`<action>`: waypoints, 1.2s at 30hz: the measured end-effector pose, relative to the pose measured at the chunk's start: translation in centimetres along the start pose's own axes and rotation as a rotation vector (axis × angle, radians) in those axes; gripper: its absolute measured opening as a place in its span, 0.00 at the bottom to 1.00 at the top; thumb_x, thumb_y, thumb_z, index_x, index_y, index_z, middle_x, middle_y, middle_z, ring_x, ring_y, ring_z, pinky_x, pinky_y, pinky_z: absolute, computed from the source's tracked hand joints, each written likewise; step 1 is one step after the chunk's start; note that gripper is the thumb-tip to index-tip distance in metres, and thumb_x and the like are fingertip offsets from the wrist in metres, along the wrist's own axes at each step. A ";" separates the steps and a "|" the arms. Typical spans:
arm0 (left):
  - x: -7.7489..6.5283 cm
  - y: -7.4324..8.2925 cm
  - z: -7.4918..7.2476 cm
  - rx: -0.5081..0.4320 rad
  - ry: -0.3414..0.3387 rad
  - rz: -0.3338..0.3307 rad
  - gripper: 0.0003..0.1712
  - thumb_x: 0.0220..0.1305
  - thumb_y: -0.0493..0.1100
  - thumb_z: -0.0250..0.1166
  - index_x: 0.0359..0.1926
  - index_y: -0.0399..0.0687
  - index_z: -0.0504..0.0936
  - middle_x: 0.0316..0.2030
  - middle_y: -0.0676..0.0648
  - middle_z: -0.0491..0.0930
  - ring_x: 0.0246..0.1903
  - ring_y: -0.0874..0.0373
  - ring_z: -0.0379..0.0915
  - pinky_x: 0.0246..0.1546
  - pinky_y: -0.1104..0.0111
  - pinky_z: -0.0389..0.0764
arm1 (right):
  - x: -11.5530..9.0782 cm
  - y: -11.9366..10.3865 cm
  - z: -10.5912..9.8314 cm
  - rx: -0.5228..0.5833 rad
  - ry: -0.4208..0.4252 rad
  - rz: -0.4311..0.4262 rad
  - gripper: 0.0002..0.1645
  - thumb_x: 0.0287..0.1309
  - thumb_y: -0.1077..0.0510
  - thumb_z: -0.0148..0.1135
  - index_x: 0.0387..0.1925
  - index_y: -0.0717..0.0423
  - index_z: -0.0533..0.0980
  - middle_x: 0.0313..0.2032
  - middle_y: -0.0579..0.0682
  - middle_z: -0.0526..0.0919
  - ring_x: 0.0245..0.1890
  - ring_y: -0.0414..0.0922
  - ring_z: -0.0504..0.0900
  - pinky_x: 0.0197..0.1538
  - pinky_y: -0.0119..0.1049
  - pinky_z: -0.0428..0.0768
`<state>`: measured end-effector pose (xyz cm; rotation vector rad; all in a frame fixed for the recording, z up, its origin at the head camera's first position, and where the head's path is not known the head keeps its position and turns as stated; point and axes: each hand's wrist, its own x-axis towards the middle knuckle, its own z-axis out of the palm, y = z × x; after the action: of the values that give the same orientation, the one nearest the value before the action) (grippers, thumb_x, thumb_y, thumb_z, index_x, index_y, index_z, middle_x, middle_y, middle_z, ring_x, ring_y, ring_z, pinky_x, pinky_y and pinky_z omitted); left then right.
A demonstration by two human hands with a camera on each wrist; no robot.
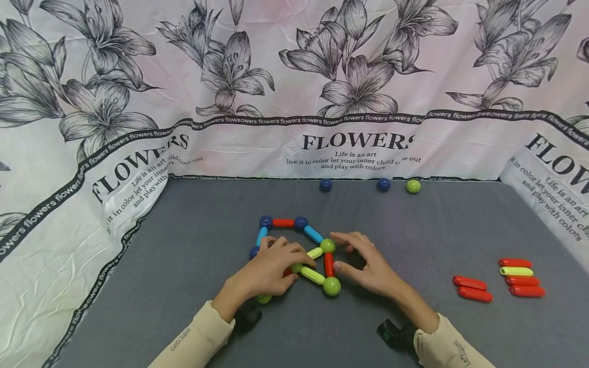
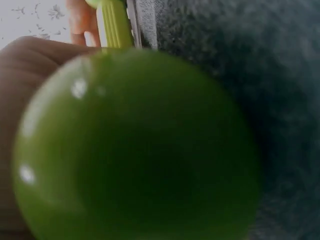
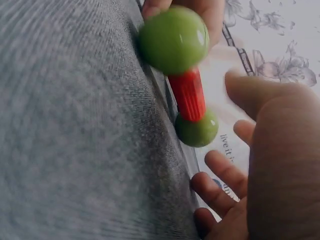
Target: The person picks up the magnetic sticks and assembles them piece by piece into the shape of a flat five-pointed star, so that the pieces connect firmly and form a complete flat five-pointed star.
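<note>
My left hand (image 1: 277, 260) pinches a green ball (image 1: 296, 267) of the stick frame (image 1: 315, 253), well in from the desk's (image 1: 368, 214) back edge; my right hand (image 1: 368, 260), spread wide, holds nothing. Joining appears underway; next, likely, steady the red stick (image 1: 329, 265).

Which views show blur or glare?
Left wrist: close green ball soft, bright glints at left, dark centre; right wrist: upper green ball slightly blurred, small glint; head: fairly even light, backdrop lettering sharp enough to read.

A large green ball (image 2: 142, 150) fills the foreground, with a yellow-green rod (image 2: 115, 25) and fingers (image 2: 81, 22) beyond, grey cloth (image 2: 260, 75) alongside.
</note>
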<state>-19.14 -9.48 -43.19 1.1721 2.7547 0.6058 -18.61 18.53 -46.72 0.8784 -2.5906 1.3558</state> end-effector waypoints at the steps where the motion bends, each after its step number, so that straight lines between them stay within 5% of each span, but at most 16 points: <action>1: 0.0 0.1 -0.1 -0.014 -0.015 0.013 0.23 0.66 0.41 0.69 0.58 0.70 0.82 0.57 0.62 0.80 0.51 0.59 0.68 0.68 0.39 0.52 | 0.0 0.0 0.0 -0.002 0.003 -0.005 0.32 0.64 0.57 0.69 0.69 0.49 0.72 0.60 0.47 0.78 0.53 0.45 0.73 0.56 0.45 0.69; 6: 0.1 0.2 -0.1 -0.034 -0.019 0.029 0.29 0.64 0.40 0.71 0.62 0.72 0.79 0.59 0.67 0.80 0.56 0.60 0.69 0.69 0.39 0.50 | 0.1 0.2 0.1 -0.021 0.003 -0.048 0.21 0.65 0.60 0.67 0.59 0.47 0.81 0.56 0.46 0.81 0.54 0.43 0.71 0.54 0.45 0.62; 14: 0.1 -0.2 0.1 0.214 0.209 -0.110 0.26 0.57 0.50 0.78 0.57 0.63 0.80 0.68 0.51 0.74 0.72 0.42 0.61 0.66 0.37 0.56 | 0.0 0.4 0.2 -0.028 0.050 -0.045 0.16 0.62 0.60 0.70 0.52 0.48 0.84 0.43 0.41 0.82 0.39 0.41 0.73 0.46 0.39 0.65; 17: 0.1 -0.2 0.2 0.245 0.262 -0.169 0.22 0.59 0.48 0.77 0.54 0.62 0.81 0.68 0.46 0.73 0.72 0.40 0.60 0.65 0.37 0.57 | 0.1 0.6 0.2 -0.023 0.055 -0.076 0.17 0.60 0.60 0.71 0.51 0.48 0.84 0.41 0.41 0.84 0.36 0.41 0.74 0.44 0.39 0.66; 20: 0.1 -0.1 0.3 0.219 0.292 -0.153 0.19 0.64 0.42 0.71 0.55 0.60 0.80 0.67 0.46 0.75 0.71 0.40 0.61 0.64 0.37 0.58 | 0.1 0.7 0.2 -0.014 0.067 -0.121 0.18 0.58 0.62 0.73 0.51 0.49 0.84 0.40 0.42 0.86 0.35 0.41 0.76 0.43 0.39 0.68; 24: 0.2 0.5 0.4 0.037 0.222 -0.042 0.11 0.72 0.44 0.63 0.53 0.60 0.80 0.66 0.49 0.75 0.72 0.41 0.60 0.66 0.36 0.53 | 0.0 0.8 0.2 0.004 0.072 -0.116 0.17 0.57 0.62 0.73 0.49 0.48 0.84 0.39 0.42 0.87 0.35 0.40 0.79 0.44 0.39 0.70; 27: 0.3 1.1 0.8 -0.075 0.107 -0.014 0.09 0.72 0.57 0.62 0.46 0.62 0.79 0.68 0.51 0.74 0.75 0.42 0.55 0.69 0.36 0.47 | -0.1 0.7 0.1 0.021 0.070 -0.070 0.16 0.57 0.61 0.74 0.46 0.45 0.84 0.38 0.41 0.86 0.35 0.39 0.79 0.45 0.38 0.70; 31: 0.4 1.7 1.1 -0.025 0.028 -0.059 0.18 0.64 0.68 0.65 0.41 0.65 0.77 0.69 0.53 0.72 0.77 0.43 0.52 0.71 0.35 0.45 | -0.1 0.8 0.1 0.032 0.069 -0.039 0.14 0.56 0.60 0.75 0.43 0.43 0.83 0.35 0.41 0.85 0.34 0.38 0.78 0.44 0.38 0.68; 36: 0.3 1.8 1.1 0.075 0.022 -0.084 0.08 0.62 0.58 0.65 0.37 0.65 0.78 0.68 0.54 0.73 0.77 0.43 0.50 0.71 0.35 0.46 | -0.1 0.9 0.2 0.043 0.061 -0.064 0.13 0.56 0.61 0.75 0.41 0.43 0.84 0.33 0.41 0.85 0.33 0.36 0.78 0.43 0.40 0.66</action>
<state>-17.89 -7.82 -43.45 1.0628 2.8515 0.5138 -18.94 18.84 -47.54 0.9030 -2.4751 1.4038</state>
